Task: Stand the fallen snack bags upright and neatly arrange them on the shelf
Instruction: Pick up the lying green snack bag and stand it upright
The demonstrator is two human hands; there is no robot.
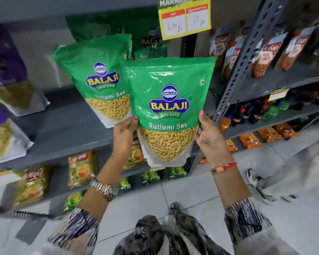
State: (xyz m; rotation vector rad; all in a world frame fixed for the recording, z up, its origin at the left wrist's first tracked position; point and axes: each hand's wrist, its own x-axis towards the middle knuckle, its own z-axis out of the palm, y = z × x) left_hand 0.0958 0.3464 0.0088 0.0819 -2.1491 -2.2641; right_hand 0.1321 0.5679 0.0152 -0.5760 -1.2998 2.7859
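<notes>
I hold a green Balaji Ratlami Sev bag (168,111) upright in front of the grey shelf (66,133), off its board. My left hand (124,133) pinches its lower left edge, thumb on the front; my right hand (209,137) lies flat and spread against its lower right edge, fingers straight. Through the clear lower window I see thin yellow sev strands filling the bottom of the pouch.

Just behind and to the left stands a second Ratlami Sev bag (99,80), tilted a little, partly covered by the one I hold. A third green Balaji bag (149,43) sits deeper at the back (blurred, so I cannot read much of it). At the far left, purple pouches (7,70) with yellow snack lie leaning on the same shelf.

A yellow price tag (185,20) hangs from the shelf above. To the right, past a perforated grey upright (247,57), red tomato ketchup pouches (265,56) stand in a row, with soft-drink bottles (250,113) on the level below and orange packets (269,134) lower still. Under my shelf are yellow packets (81,168). The floor (191,190) is pale tile.
</notes>
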